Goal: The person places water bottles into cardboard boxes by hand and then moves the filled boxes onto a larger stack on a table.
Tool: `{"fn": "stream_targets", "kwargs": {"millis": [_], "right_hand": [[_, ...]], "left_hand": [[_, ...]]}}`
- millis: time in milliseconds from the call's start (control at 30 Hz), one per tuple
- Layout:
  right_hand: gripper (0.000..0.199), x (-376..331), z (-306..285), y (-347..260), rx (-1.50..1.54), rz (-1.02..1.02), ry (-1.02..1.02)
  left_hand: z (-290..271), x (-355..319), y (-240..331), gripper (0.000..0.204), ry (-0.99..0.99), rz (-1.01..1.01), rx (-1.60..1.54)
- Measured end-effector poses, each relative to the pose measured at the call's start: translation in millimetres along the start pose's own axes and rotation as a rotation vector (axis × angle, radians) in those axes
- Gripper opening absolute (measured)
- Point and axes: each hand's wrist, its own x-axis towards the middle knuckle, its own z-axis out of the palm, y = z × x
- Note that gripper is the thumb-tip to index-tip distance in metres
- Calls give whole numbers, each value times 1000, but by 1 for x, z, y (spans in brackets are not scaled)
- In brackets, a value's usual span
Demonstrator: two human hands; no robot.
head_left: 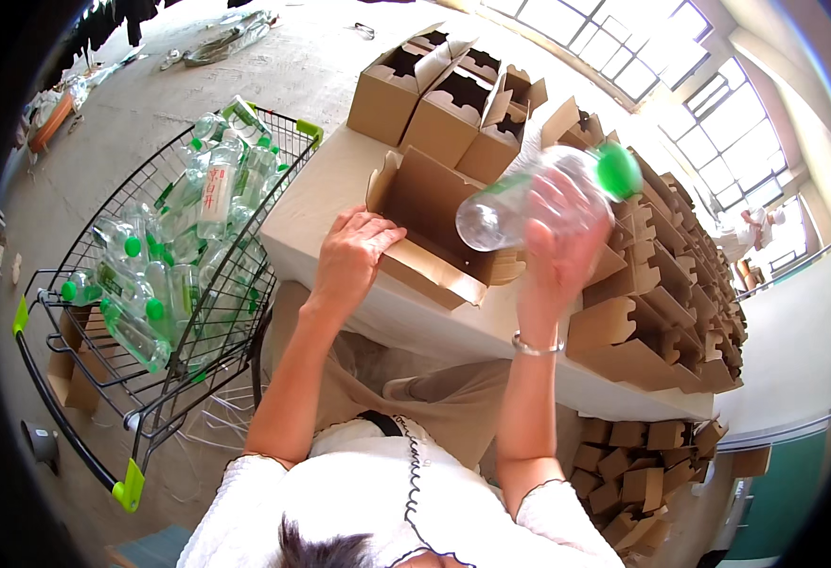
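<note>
My right hand (565, 232), smeared a little by motion, grips a clear plastic bottle (487, 218) with a green cap. The bottle lies tilted in the air over the right side of an open brown cardboard box (432, 275), its cap pointing up and to the right. My left hand (354, 246) holds that box by its near left edge, fingers hooked over the rim. The box stands on a pale table (304, 204) in front of me. Its inside is visible on the left, while the bottle and my right hand hide part of its right end.
To my left stands a black wire shopping cart (65, 431) filled with green-capped bottles (217, 197). Several open boxes (442, 131) line the table's far side. Rows of open cartons (657, 275) crowd the right. More small boxes (643, 485) are heaped on the floor at lower right.
</note>
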Motion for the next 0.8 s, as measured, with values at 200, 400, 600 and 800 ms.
{"fn": "stream_targets", "kwargs": {"millis": [200, 400, 600, 800], "right_hand": [[75, 13, 27, 28, -652, 78, -501], [60, 9, 46, 45, -837, 117, -778], [57, 21, 62, 53, -963, 201, -975], [60, 34, 70, 76, -1071, 253, -1216]], "left_hand": [[5, -2, 3, 33, 16, -38, 42], [8, -1, 4, 26, 8, -67, 122], [12, 4, 4, 20, -42, -72, 205], [9, 12, 7, 25, -120, -62, 161]]}}
